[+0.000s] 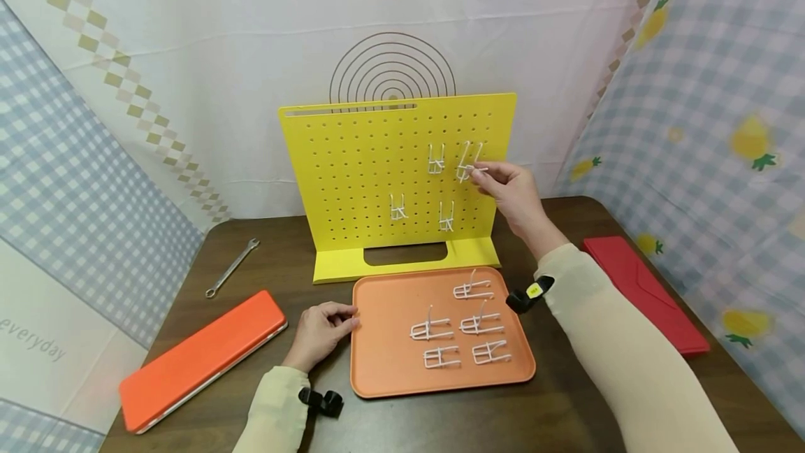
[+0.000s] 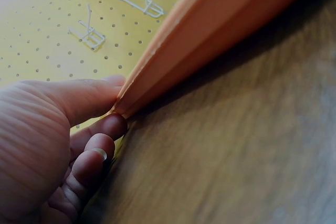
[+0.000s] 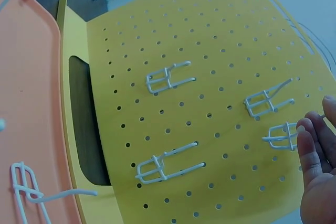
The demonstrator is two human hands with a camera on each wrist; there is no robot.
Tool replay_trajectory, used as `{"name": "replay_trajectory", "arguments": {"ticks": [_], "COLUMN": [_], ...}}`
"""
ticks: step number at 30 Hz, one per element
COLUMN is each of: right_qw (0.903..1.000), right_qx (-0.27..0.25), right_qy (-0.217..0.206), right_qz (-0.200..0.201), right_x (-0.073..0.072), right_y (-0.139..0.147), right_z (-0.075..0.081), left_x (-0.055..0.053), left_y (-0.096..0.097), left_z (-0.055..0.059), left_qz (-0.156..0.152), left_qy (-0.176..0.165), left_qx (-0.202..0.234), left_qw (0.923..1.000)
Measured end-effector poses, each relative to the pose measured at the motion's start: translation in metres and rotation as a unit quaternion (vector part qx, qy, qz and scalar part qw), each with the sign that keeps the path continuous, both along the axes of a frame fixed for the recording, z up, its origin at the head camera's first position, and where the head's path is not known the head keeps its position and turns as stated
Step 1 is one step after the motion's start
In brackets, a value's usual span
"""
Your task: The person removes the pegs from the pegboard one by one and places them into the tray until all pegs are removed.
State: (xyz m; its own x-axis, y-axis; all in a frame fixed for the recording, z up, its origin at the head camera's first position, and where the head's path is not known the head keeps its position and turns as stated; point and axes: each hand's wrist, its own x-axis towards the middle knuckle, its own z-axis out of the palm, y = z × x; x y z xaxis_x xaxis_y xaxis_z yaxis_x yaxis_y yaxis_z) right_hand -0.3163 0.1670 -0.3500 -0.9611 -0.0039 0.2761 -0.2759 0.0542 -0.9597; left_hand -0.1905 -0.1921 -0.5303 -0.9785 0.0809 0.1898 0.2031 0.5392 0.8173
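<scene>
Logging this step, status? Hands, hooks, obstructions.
Right hand pinches hook at board. Left hand pinches tray rim. Three other hooks on board, five on tray. Nothing visibly blocking.

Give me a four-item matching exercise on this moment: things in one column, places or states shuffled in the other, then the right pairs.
1. left hand
2. silver wrench
3. right hand
4. yellow pegboard

A. holds a white hook
B. stands behind the orange tray
C. pinches the tray's edge
D. lies left of the pegboard

Pairs: 1-C, 2-D, 3-A, 4-B
</scene>
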Motion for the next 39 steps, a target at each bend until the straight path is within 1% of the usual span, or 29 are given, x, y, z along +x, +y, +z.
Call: {"name": "replay_trajectory", "arguments": {"ticks": [5,9,14,17,19,22,24,26,32,35,39], "right_qw": [0.9999,0.9994,0.997,0.9929,0.9885,0.9774,0.9715,0.9669,0.9595,0.9543,0.9478], "right_qx": [0.007,0.026,0.07,0.108,0.136,0.188,0.206,0.215,0.215,0.219,0.216], "right_qy": [0.012,0.021,0.03,0.046,0.059,0.086,0.102,0.116,0.132,0.151,0.175], "right_qz": [0.004,0.007,0.009,0.021,0.029,0.044,0.058,0.073,0.125,0.136,0.156], "right_x": [0.008,0.015,0.027,0.037,0.046,0.062,0.073,0.085,0.121,0.138,0.156], "right_y": [0.004,0.005,0.004,0.002,-0.001,-0.009,-0.016,-0.022,-0.042,-0.054,-0.073], "right_z": [-0.004,-0.009,-0.016,-0.018,-0.019,-0.021,-0.024,-0.026,-0.031,-0.033,-0.04], "left_x": [0.0,0.0,0.0,0.0,0.0,0.0,0.0,0.001,0.0,-0.001,-0.001], "left_y": [0.0,-0.001,-0.001,-0.001,-0.001,-0.001,-0.001,-0.001,0.0,-0.001,-0.001], "left_z": [0.0,0.0,-0.002,-0.002,-0.002,-0.001,0.0,0.001,0.0,0.0,0.0], "left_qz": [-0.002,-0.002,-0.002,-0.002,-0.002,-0.001,-0.001,-0.002,-0.003,-0.001,0.0], "left_qy": [0.002,0.001,0.003,0.007,0.007,0.007,0.006,0.005,-0.002,-0.004,-0.005], "left_qx": [0.001,0.001,0.001,-0.001,-0.002,-0.003,-0.004,-0.005,-0.013,-0.013,-0.01], "left_qw": [1.0,1.0,1.0,1.0,1.0,1.0,1.0,1.0,0.9999,0.9999,0.9999]}}
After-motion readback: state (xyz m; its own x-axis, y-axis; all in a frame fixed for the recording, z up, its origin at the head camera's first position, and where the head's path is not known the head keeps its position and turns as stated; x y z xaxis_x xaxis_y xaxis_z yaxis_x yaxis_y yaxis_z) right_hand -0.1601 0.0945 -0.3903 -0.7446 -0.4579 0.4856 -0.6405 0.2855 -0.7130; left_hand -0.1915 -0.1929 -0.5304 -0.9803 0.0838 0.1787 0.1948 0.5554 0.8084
